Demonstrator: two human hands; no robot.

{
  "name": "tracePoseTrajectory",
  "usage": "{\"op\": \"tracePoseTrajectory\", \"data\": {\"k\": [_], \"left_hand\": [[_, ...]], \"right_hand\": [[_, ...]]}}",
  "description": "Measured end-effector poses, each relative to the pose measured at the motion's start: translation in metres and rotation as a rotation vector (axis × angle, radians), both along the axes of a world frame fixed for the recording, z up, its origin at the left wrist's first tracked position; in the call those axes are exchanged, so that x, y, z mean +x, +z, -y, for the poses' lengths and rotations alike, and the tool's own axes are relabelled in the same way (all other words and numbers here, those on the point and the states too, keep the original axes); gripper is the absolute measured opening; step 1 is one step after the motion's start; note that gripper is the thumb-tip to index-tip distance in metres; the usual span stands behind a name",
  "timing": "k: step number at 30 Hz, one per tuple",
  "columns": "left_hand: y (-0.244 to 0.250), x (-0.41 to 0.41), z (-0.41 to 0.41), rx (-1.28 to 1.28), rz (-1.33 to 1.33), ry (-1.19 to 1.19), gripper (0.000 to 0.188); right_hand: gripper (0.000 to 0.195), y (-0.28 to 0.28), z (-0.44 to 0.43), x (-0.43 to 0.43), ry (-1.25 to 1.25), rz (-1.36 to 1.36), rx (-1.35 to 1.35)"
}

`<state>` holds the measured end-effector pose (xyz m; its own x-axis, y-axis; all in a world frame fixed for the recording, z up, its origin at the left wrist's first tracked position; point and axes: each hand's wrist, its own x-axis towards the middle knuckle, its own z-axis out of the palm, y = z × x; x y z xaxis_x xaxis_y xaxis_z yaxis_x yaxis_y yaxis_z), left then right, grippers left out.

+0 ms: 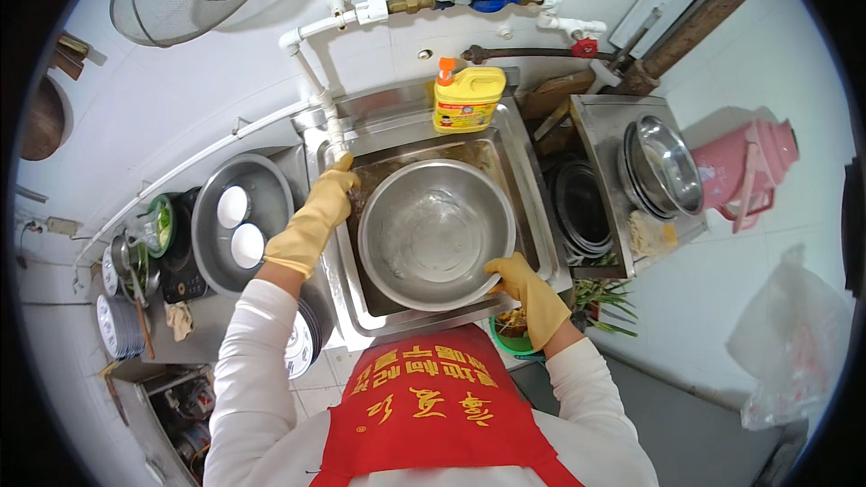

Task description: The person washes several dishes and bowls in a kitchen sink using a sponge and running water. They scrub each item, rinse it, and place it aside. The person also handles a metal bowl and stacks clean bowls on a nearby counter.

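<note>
My left hand, in a yellow rubber glove, is at the lower end of a white plastic water pipe on the sink's left side. Its fingers look bent, but what they close on is hidden. A round stainless steel basin rests in the metal sink, with what looks like a little clear water in the bottom. My right hand, gloved the same way, grips the basin's rim at the lower right, thumb on top.
Behind the sink stands a yellow detergent jug. To the left, a grey basin holds two white bowls. Metal bowls and a pink thermos flask are at right. Stacked plates sit far left; a green bucket is below.
</note>
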<state>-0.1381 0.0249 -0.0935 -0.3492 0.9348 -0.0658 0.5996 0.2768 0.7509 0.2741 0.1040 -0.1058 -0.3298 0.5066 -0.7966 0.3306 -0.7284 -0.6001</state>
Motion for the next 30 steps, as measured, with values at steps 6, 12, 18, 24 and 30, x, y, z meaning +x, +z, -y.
{"op": "tracePoseTrajectory", "data": {"k": [6,12,18,24,30], "left_hand": [[0.034,0.046,0.033,0.184,-0.068,-0.026,0.049],[-0.001,0.081,0.084,-0.006,0.414,0.099,0.053],[-0.033,0.081,0.104,0.058,0.708,0.167,0.047],[-0.046,0.078,0.135,0.104,0.760,0.221,0.043],[-0.036,0.080,0.155,0.136,0.779,0.170,0.035]], "right_hand": [[0.044,0.034,0.015,0.021,-0.021,0.452,0.451],[0.077,0.079,0.048,0.002,0.175,0.873,0.906],[0.094,0.138,0.084,-0.011,0.337,0.995,1.090],[0.094,0.177,0.115,0.004,0.466,0.799,1.509],[0.074,0.202,0.119,0.014,0.503,0.697,1.869]]}}
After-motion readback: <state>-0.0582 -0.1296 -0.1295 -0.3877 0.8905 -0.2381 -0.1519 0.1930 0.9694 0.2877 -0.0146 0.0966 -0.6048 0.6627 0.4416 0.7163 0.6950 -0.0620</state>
